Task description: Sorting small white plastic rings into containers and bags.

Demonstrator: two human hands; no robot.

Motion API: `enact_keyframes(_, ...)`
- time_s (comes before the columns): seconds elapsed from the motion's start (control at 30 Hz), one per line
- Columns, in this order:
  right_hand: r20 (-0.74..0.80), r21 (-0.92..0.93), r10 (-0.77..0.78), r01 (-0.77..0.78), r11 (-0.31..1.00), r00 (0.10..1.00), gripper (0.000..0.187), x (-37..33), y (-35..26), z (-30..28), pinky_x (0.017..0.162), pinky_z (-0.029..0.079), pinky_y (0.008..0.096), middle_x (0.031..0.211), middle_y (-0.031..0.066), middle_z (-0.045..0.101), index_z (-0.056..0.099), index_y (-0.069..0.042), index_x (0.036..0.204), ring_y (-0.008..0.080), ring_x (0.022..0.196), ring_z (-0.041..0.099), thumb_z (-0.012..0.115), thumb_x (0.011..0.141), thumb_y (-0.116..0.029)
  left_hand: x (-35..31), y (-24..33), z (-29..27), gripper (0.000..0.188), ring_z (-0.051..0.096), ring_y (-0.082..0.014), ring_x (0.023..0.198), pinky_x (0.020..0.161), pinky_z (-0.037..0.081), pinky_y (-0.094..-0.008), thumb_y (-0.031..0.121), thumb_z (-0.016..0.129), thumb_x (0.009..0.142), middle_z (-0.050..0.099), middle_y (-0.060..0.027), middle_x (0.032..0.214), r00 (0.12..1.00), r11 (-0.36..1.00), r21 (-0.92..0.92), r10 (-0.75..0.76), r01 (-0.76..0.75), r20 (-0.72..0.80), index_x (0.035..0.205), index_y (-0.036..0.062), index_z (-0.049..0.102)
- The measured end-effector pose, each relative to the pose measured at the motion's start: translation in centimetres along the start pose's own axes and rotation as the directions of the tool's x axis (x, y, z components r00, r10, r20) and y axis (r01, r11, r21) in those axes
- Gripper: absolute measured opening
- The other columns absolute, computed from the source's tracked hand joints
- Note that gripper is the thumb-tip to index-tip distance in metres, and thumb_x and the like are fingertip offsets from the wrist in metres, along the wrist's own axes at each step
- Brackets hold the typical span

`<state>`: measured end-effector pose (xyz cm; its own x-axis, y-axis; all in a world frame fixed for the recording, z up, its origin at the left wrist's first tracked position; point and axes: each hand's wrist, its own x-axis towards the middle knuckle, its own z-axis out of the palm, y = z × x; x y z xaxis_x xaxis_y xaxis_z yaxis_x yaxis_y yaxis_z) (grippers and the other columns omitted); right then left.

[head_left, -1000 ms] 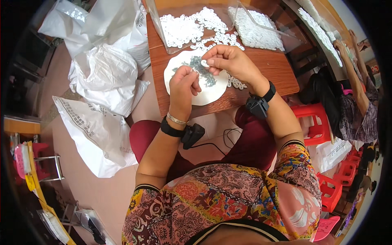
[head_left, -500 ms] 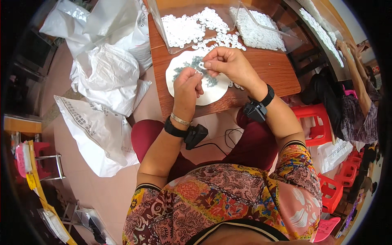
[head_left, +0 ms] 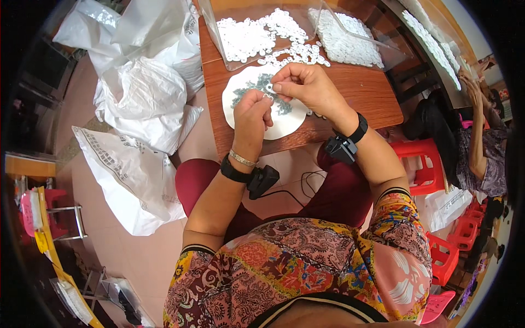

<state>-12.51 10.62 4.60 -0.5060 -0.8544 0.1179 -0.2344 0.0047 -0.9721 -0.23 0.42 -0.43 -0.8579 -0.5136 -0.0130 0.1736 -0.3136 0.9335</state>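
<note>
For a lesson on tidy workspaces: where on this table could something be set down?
The widest bare patch of the brown table lies right of the right hand, below the right-hand heap of white pieces. A thin strip borders the left of the white pad. The pad and far side are crowded.

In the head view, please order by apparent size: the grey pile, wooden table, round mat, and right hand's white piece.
1. Wooden table
2. Round mat
3. Grey pile, partly hidden
4. White piece in the right hand
</note>
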Motion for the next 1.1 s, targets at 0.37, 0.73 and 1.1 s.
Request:
enact_keyframes(0.37,0.062,-0.055,0.036,-0.033,0.998,0.997,0.008,-0.2,0.0,0.5,0.059,0.045,0.0196,0.072,0.0004,0.06,0.062,0.002,0.088,0.0057,0.066,0.054,0.063,0.083,-0.004,-0.1,0.0,-0.2,0.013,0.042,-0.0075,0.049,0.045,0.033,-0.0206,0.013,0.05,0.085,0.047,-0.0001,0.057,1.0,1.0,0.002,-0.004,0.004,-0.014,0.075,0.0042,0.051)
enact_keyframes(0.73,0.071,-0.276,-0.078,0.095,0.956,0.994,0.019,-0.8,-0.6,1.0,0.063,0.046,0.0208,0.074,-0.0001,0.06,0.063,0.001,0.095,0.0053,0.067,0.053,0.067,0.077,-0.003,-0.2,0.1,0.0,0.016,0.049,-0.0094,0.05,0.046,0.036,-0.02,0.015,0.048,0.086,0.053,-0.0029,0.061,0.998,0.991,-0.119,-0.064,0.062,-0.01,0.074,0.0044,0.053)
enact_keyframes(1.1,0.094,-0.522,-0.227,0.242,0.818,0.969,0.027,-1.1,-1.0,1.5,0.06,0.047,0.024,0.073,0.0053,0.06,0.062,-0.001,0.097,0.0111,0.065,0.056,0.069,0.072,-0.004,-0.1,0.0,-0.1,0.023,0.05,-0.0093,0.051,0.046,0.036,-0.0201,0.02,0.046,0.088,0.053,-0.0027,0.061,0.999,0.994,-0.095,-0.052,0.052,0.002,0.074,0.0035,0.054)
